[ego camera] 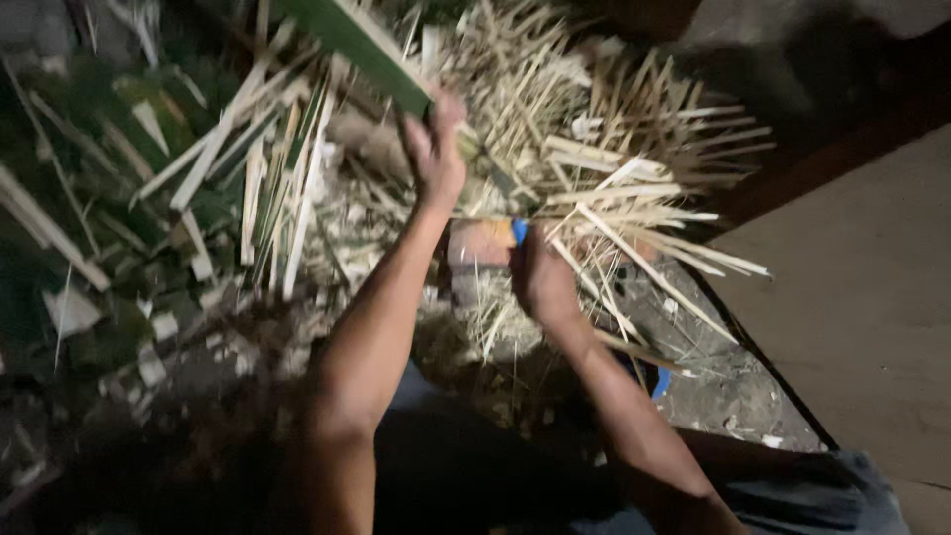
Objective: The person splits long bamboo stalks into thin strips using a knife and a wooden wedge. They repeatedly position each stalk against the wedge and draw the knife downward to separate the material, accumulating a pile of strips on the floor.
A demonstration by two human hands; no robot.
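We see split-stick heap [594, 168] ahead on ground; long slat [367, 45] in left hand [436, 149], above heap; right hand [540, 277] just right, below; scrap pile [149, 198] left; floor slab [862, 307] right.

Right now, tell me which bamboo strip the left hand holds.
The broad green strip, slanting up to the top edge from the left hand. The strips piled around it are thin and pale.

A rough bamboo-splitting work spot, dimly lit: a big heap of pale split bamboo strips [594, 168] fills the ground, green-skinned slats [267, 188] lie left of the heap, shavings and chips [178, 337] below it (bare dirt floor underneath).
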